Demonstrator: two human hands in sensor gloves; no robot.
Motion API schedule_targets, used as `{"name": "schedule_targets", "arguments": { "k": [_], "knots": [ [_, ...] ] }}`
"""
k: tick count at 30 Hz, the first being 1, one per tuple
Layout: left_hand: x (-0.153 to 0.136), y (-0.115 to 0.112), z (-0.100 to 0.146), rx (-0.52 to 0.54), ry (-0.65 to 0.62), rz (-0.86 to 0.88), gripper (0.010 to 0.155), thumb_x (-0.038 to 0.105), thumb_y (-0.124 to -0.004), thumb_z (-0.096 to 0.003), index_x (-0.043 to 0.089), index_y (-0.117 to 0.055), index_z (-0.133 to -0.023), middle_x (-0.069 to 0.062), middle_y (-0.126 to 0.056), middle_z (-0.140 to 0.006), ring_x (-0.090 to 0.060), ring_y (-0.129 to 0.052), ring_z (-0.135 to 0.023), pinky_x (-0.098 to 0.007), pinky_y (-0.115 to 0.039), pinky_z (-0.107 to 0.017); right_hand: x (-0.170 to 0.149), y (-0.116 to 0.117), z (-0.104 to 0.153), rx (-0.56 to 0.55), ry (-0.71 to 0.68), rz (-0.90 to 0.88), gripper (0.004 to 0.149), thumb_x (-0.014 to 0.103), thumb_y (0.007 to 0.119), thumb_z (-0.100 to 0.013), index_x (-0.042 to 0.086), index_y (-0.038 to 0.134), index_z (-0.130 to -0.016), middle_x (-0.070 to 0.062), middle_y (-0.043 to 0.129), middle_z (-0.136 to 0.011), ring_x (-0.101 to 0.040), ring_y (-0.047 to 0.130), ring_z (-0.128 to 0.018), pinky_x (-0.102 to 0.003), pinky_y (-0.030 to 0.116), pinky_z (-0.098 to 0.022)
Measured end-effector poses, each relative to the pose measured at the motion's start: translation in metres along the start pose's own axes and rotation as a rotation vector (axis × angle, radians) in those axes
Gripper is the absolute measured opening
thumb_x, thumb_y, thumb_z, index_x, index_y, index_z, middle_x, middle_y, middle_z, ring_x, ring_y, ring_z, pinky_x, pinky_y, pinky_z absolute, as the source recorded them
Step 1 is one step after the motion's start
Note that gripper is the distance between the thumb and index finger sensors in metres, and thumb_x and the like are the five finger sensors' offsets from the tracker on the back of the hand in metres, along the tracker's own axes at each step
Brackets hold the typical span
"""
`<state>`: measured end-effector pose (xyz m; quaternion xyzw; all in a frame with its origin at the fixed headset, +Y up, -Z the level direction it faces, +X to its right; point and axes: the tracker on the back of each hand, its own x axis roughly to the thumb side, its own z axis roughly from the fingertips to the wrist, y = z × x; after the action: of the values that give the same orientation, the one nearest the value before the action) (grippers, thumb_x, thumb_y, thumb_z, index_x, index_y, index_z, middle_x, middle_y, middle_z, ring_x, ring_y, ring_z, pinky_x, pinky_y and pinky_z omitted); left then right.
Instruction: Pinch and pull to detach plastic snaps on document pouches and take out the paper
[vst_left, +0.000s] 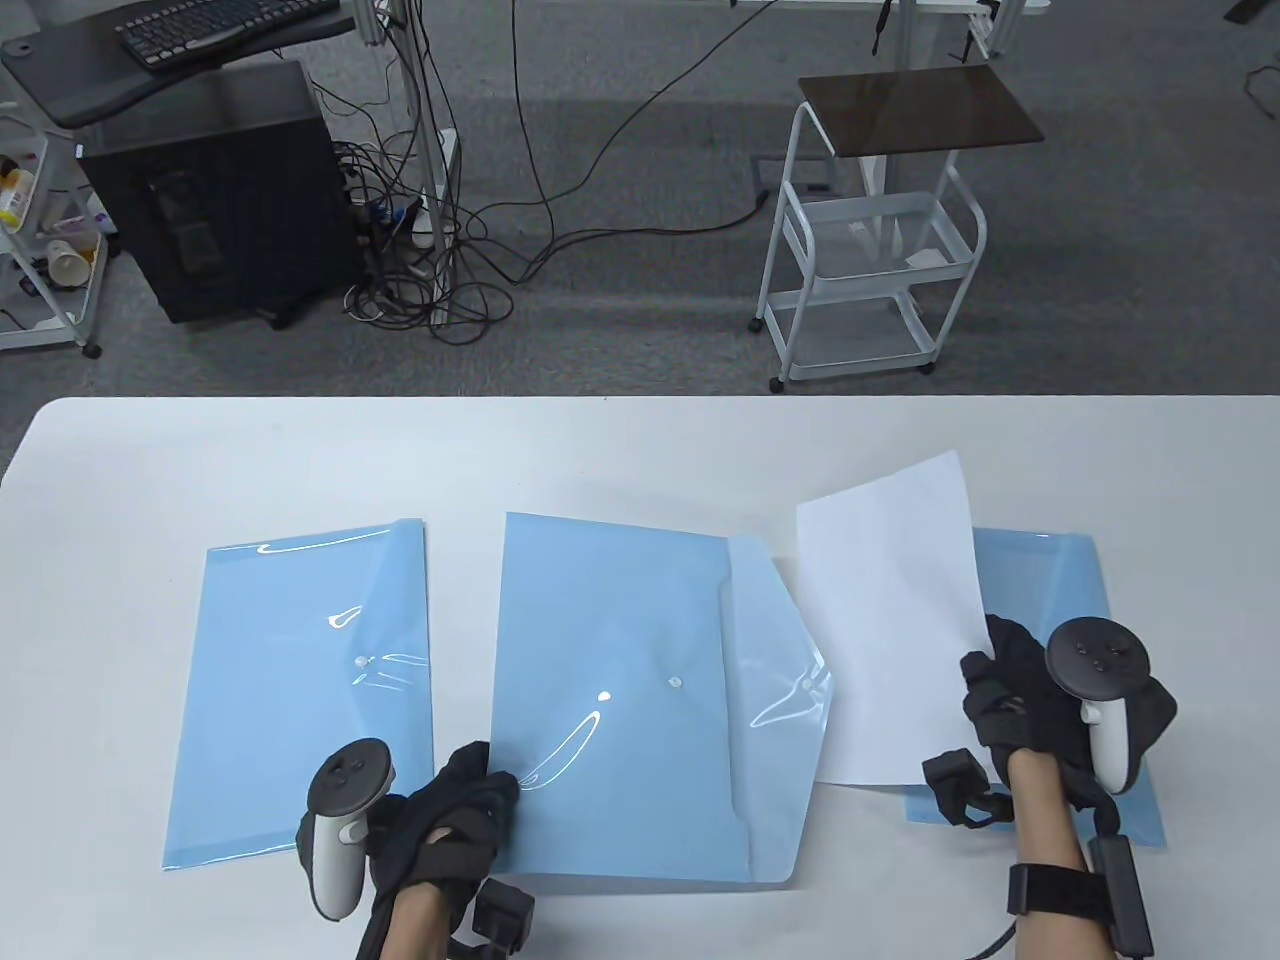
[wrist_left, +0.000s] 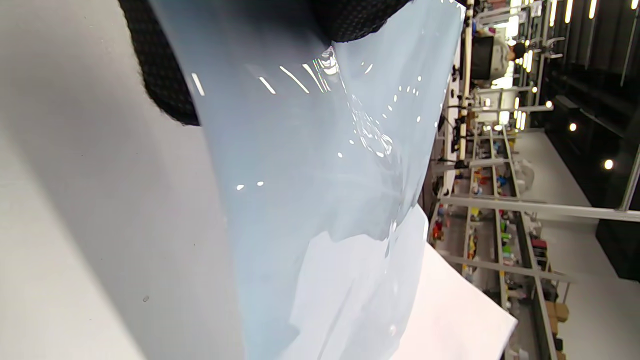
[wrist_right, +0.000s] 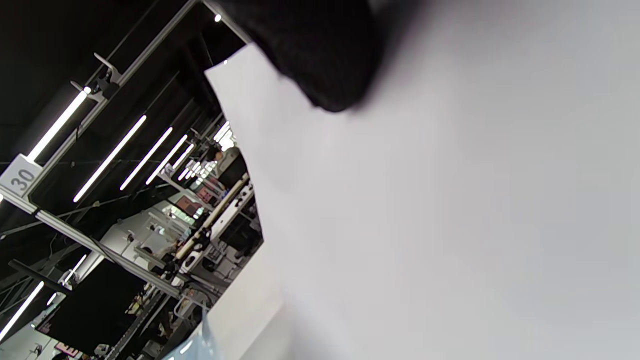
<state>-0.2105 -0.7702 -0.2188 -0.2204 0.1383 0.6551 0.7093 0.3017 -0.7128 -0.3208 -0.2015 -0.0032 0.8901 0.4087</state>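
Observation:
Three light-blue document pouches lie on the white table. The left pouch is closed, its flap folded over. The middle pouch has its flap open to the right, with the snap stud showing. My left hand grips the middle pouch's near left corner, and the blue plastic fills the left wrist view. My right hand pinches a white sheet of paper by its right edge and holds it above the right pouch. The sheet fills the right wrist view.
Beyond the far table edge there is grey carpet with a white trolley, a black computer case and tangled cables. A keyboard sits on a desk at the top left.

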Motion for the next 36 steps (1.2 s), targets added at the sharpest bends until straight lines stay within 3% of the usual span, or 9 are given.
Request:
{"name": "schedule_targets", "arguments": {
  "k": [7,19,28,36],
  "knots": [
    [-0.001,-0.001,0.000,0.001,0.016,-0.018,0.048,0.019,-0.065,-0.0574,0.009,-0.054,-0.103,-0.008,-0.085,-0.090,-0.024,-0.105,-0.054,-0.036,-0.092,-0.039,0.018,0.042,-0.013,0.036,-0.024,0.080,0.049,0.017,0.084,-0.049,0.006,0.074,-0.096,-0.015,0.102,-0.075,-0.034,0.105,-0.044,-0.049,0.091,-0.028],
    [0.000,-0.003,-0.001,0.010,0.034,-0.060,0.049,0.019,-0.065,-0.0575,0.008,-0.054,-0.103,-0.008,-0.085,-0.089,-0.024,-0.104,-0.054,-0.036,-0.092,-0.039,0.031,0.086,-0.031,0.052,-0.012,0.220,0.051,0.019,0.086,-0.049,0.004,0.074,-0.096,-0.016,0.104,-0.074,-0.035,0.106,-0.045,-0.051,0.091,-0.029],
    [0.000,-0.003,-0.002,0.007,0.040,-0.053,0.049,0.020,-0.065,-0.0577,0.008,-0.053,-0.104,-0.008,-0.085,-0.090,-0.024,-0.104,-0.055,-0.036,-0.092,-0.039,0.035,0.098,-0.031,0.021,-0.008,0.361,0.059,0.023,0.089,-0.048,-0.001,0.070,-0.098,-0.019,0.102,-0.074,-0.035,0.105,-0.044,-0.050,0.091,-0.028],
    [0.000,-0.003,-0.003,0.007,0.042,-0.046,0.049,0.020,-0.065,-0.0579,0.008,-0.053,-0.104,-0.008,-0.084,-0.090,-0.024,-0.104,-0.055,-0.037,-0.092,-0.040,0.032,0.095,-0.024,-0.041,0.019,0.434,0.070,0.029,0.091,-0.047,-0.005,0.064,-0.101,-0.023,0.098,-0.078,-0.036,0.104,-0.046,-0.050,0.091,-0.029]
  ]
}}
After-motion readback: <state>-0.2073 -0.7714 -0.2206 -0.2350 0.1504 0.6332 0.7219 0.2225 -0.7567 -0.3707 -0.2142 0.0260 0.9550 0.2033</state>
